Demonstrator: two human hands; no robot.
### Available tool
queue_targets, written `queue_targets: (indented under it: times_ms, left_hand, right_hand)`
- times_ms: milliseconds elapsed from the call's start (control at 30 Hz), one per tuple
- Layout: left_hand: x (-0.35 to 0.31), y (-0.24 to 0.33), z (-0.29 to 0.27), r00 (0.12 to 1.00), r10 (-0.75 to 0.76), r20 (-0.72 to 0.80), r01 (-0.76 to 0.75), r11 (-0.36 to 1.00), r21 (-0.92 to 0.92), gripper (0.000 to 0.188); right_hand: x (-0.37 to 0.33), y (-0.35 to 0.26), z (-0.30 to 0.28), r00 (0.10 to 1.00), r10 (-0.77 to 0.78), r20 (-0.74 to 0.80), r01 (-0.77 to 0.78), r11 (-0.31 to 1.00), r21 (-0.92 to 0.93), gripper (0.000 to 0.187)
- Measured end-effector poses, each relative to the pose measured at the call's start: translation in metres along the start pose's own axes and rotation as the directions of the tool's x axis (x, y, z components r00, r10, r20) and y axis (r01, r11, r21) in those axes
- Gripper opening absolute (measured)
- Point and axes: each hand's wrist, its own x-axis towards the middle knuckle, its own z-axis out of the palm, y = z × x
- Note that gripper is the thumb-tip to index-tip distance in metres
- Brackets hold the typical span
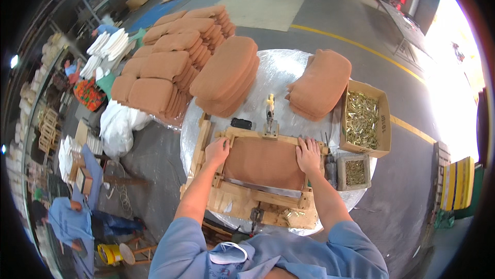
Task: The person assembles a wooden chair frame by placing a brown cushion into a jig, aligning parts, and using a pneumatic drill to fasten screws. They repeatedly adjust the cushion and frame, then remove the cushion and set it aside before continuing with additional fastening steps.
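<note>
Forearms (195,194) outstretched, left hand (216,152) curled, right hand (309,156) flatter, fingers (310,145) extended

Round film-covered table (276,70) — brown pads (225,70), wooden frame (278,199)

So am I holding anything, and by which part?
Your right hand lies flat at the far-right corner of the brown pad, holding nothing; your left hand curls at its far-left corner, hold unclear.

A brown, coarse-looking pad (264,161) is laid flat right here, its long side set crosswise, bordered by a pale wooden frame (276,199). The frame's near side is lined by a shiny metal strip (278,191)!
</note>
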Motion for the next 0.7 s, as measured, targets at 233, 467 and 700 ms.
queue_targets:
  times_ms: [233,467,700]
  left_hand:
    - [0.072,-0.018,0.045,0.864,0.485,-0.138,-0.478,0.875,0.085,0.052]
    - [0.078,-0.022,0.065,0.948,0.308,0.077,-0.314,0.946,0.081,0.062]
    - [0.073,-0.019,0.07,0.951,0.287,0.115,-0.306,0.925,0.226,0.048]
  right_hand:
    - [0.002,-0.006,-0.002,1.0,-0.006,0.004,0.006,1.0,-0.01,0.05]
    - [0.002,-0.009,-0.005,0.998,0.016,0.068,-0.014,1.0,-0.026,0.053]
    - [0.007,-0.016,-0.004,0.993,0.03,0.112,-0.018,0.994,-0.107,0.056]
